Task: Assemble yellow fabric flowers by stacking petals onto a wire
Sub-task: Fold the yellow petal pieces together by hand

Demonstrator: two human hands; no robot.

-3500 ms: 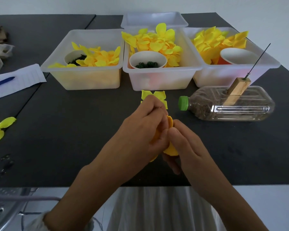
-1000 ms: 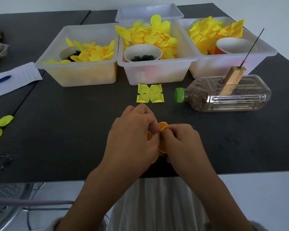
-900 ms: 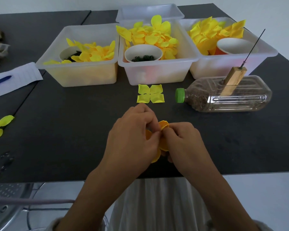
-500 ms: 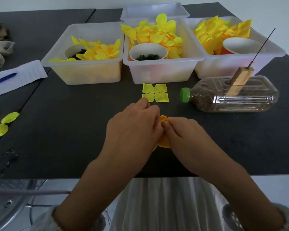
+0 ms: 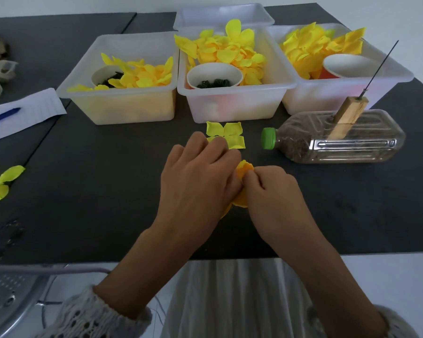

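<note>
While both hands (image 5: 232,189) pinch an orange-yellow flower (image 5: 242,174), three tubs (image 5: 122,111) hold yellow petals (image 5: 144,76), cups (image 5: 214,75).

I have only one view, from the head, looking forward and steeply down, close over the dark table (image 5: 83,203); its wide angle reaches the three bins (image 5: 232,103) at the far side.

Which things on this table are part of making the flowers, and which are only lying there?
Part of the job:
- orange-yellow petal piece that left hand and right hand hold
- four-lobed petal
- three petal tubs
- wire in block

Lying about:
- paper
- blue pen
- two loose petals
</note>
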